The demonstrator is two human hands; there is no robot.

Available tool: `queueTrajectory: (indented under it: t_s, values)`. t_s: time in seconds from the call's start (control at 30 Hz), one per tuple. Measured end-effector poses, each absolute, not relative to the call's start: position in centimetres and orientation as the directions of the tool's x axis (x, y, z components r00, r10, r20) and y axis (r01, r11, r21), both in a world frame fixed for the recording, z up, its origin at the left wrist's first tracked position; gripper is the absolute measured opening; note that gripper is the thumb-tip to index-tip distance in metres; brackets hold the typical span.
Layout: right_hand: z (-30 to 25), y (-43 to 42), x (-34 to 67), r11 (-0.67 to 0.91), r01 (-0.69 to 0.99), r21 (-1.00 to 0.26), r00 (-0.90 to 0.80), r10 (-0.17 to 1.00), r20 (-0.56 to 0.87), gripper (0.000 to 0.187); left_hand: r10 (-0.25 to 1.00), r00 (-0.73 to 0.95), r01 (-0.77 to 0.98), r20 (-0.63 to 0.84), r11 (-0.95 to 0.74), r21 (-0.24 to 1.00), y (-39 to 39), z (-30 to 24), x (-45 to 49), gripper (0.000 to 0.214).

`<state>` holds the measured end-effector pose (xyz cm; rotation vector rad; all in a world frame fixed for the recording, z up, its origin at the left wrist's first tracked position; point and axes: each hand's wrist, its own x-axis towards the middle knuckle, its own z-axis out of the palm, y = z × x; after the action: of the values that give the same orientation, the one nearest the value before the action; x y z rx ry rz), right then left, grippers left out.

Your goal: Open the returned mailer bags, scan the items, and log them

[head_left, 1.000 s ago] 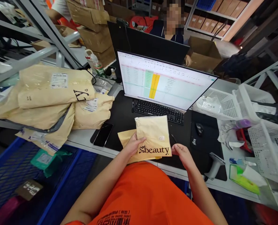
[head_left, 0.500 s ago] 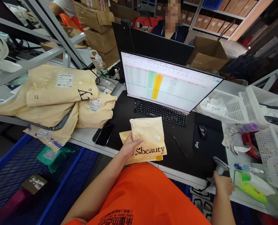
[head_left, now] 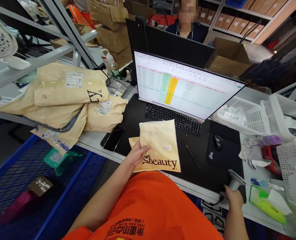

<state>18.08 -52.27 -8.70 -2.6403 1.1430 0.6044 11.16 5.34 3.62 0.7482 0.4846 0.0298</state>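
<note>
My left hand (head_left: 136,154) grips the left edge of a cream pouch (head_left: 160,146) printed "Sbeauty", holding it just above the black desk mat (head_left: 130,116) with a second cream pouch under it. My right hand (head_left: 231,196) is closed around the handle of a grey barcode scanner (head_left: 235,181) at the desk's front right edge. A small white label sits on the pouch's face.
A monitor (head_left: 185,88) and keyboard (head_left: 174,116) stand behind the pouch. A phone (head_left: 113,138), pen (head_left: 192,160) and mouse (head_left: 218,141) lie on the desk. Cream parcels (head_left: 63,96) are piled left, white baskets (head_left: 275,116) right. A blue bin (head_left: 33,186) sits below left. Another person sits behind the monitor.
My right hand let go of the pouch, moved right and closed on the scanner. My left hand keeps holding the pouch, which shifted slightly.
</note>
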Motion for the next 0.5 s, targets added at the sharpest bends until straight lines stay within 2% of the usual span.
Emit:
queueTrajectory:
  t_s: [0.13,0.27,0.33,0.47,0.5]
  values:
    - [-8.85,-52.08,17.99,-0.686,-0.728,0.007,0.617,-0.659,-0.431,0.083,0.225,0.890,0.105,-0.398,0.747,0.657,5.45,3.83,11.00,0.078]
    - [-8.42,-51.65,17.97,-0.686,-0.728,0.023,0.611,-0.663,-0.433,0.081,0.253,0.877,0.068,-0.408,0.776,0.627,5.57,3.39,10.97,0.077]
    - [-8.21,-51.64,17.96,-0.692,-0.722,0.019,0.614,-0.653,-0.444,0.084,0.250,0.873,0.043,-0.418,0.816,0.576,5.64,3.24,10.91,0.065]
    - [-8.24,-52.27,17.84,-0.670,-0.742,-0.008,0.605,-0.666,-0.436,0.086,0.177,0.881,0.014,-0.438,0.917,0.398,5.83,3.43,10.35,0.010]
    - [-8.34,-52.46,17.80,-0.670,-0.741,-0.053,0.627,-0.661,-0.412,0.083,0.175,0.882,0.006,-0.438,0.924,0.382,5.87,3.52,10.14,0.007]
